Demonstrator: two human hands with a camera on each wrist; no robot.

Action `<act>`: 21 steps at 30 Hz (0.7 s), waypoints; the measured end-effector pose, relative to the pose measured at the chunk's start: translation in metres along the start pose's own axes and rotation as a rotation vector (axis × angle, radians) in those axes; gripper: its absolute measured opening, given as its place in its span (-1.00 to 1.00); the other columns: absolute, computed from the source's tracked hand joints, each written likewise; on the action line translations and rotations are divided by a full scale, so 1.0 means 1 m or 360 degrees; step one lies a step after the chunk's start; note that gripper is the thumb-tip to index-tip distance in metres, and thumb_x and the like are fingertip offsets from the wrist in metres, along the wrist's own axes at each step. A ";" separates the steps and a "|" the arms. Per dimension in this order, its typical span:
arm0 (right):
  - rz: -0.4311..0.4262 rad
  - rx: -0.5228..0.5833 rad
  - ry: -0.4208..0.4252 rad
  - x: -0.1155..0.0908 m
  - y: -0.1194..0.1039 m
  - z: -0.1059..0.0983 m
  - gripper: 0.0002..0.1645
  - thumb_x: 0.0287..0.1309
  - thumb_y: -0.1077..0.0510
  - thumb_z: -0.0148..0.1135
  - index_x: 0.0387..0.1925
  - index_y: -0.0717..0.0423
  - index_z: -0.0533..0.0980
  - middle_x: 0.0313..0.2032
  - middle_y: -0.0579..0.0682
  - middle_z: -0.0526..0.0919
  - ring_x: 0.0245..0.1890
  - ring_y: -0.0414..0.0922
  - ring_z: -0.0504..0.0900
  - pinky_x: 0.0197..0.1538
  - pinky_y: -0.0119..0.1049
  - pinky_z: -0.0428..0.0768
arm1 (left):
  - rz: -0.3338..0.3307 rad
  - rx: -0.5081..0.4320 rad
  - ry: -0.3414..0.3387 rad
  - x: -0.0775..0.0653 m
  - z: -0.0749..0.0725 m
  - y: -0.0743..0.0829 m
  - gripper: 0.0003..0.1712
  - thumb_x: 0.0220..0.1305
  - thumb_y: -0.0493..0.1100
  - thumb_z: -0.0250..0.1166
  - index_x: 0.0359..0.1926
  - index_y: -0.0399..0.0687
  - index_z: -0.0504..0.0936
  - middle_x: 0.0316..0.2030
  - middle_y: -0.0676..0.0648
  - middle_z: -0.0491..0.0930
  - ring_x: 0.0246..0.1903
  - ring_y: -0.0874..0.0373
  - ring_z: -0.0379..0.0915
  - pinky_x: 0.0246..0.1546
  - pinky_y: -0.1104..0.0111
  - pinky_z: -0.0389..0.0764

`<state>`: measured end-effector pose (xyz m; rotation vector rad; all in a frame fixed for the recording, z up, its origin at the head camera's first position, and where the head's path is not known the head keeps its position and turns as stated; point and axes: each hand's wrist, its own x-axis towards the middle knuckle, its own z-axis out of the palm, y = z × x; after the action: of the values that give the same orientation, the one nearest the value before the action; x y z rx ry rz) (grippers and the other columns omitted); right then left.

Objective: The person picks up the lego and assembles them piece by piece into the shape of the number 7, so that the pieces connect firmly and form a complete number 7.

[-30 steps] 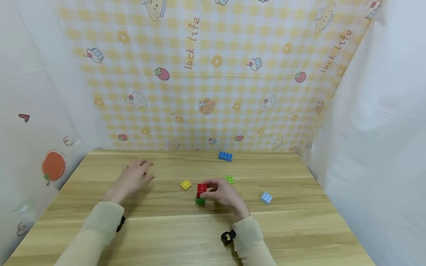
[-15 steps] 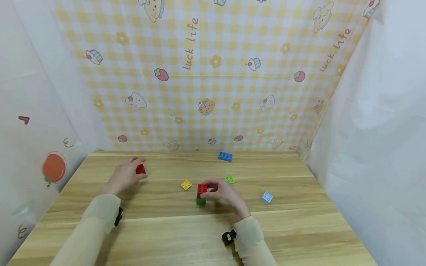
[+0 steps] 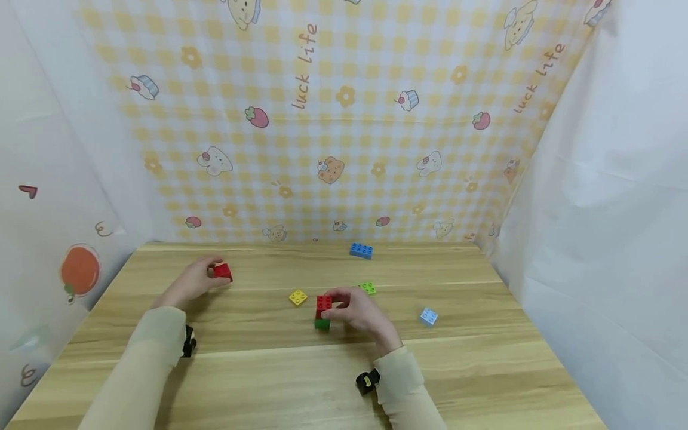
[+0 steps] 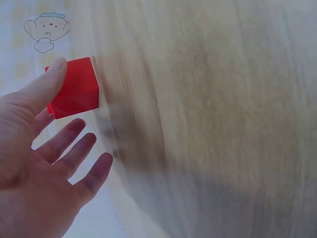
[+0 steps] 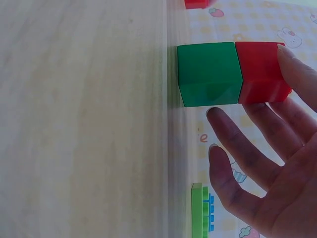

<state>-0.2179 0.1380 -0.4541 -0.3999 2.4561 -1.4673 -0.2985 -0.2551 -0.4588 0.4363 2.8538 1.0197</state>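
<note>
At the left of the table my left hand [image 3: 194, 278] pinches a red toy brick [image 3: 223, 272] between thumb and index finger. The left wrist view shows its smooth red side [image 4: 77, 89] close by the wood, with the other fingers spread apart below. Near the middle, a second red brick [image 3: 323, 303] is stacked on a green brick [image 3: 322, 323]. Thumb and fingers of my right hand [image 3: 359, 309] grip the upper, red brick from the right. In the right wrist view the green block [image 5: 209, 74] stands against the tabletop, flush with the red one [image 5: 260, 69].
A flat yellow piece [image 3: 298, 297] lies left of the stack. Behind my right hand is a flat light green piece [image 3: 368, 288]. A long blue brick [image 3: 361, 251] sits near the back edge, and a light blue brick [image 3: 429, 316] lies to the right. Patterned cloth [image 3: 344, 149] hangs behind.
My left hand has moved a little left, and the red brick, hidden at first, now shows in its fingers. My right hand keeps its grip on the stack.
</note>
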 end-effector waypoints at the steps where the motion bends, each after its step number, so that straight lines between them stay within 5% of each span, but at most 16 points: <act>1: 0.0000 0.0001 -0.0001 0.000 0.000 0.000 -0.57 0.10 0.02 0.45 0.02 -0.03 0.61 -0.10 -0.12 0.66 -0.14 -0.14 0.61 -0.08 -0.16 0.57 | -0.0008 0.0001 0.0004 0.000 0.000 -0.002 -0.23 0.30 -0.11 0.34 0.32 -0.52 0.24 0.07 -0.51 0.42 -0.01 -0.34 0.42 -0.06 -0.10 0.46; 10: -0.0041 0.0004 -0.0027 0.001 -0.003 0.000 -0.57 0.11 0.04 0.45 0.03 0.00 0.61 -0.10 -0.09 0.66 -0.15 -0.14 0.63 -0.11 -0.19 0.58 | -0.0074 0.0039 0.0036 -0.002 0.000 -0.009 -0.38 0.28 -0.13 0.34 0.18 -0.49 0.39 -0.11 -0.36 0.57 -0.14 -0.19 0.48 -0.13 -0.03 0.47; 21: -0.0038 0.0001 -0.0013 0.001 -0.001 -0.002 -0.57 0.10 0.06 0.46 0.02 0.03 0.61 -0.09 -0.05 0.66 -0.15 -0.12 0.63 -0.11 -0.19 0.58 | -0.0137 -0.0016 0.0030 0.000 0.004 -0.001 -0.37 0.30 -0.08 0.33 0.20 -0.46 0.40 -0.04 -0.39 0.55 -0.02 -0.27 0.44 0.01 -0.12 0.39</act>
<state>-0.2189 0.1390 -0.4529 -0.4351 2.4528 -1.4731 -0.2975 -0.2534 -0.4625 0.3017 2.8547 1.0276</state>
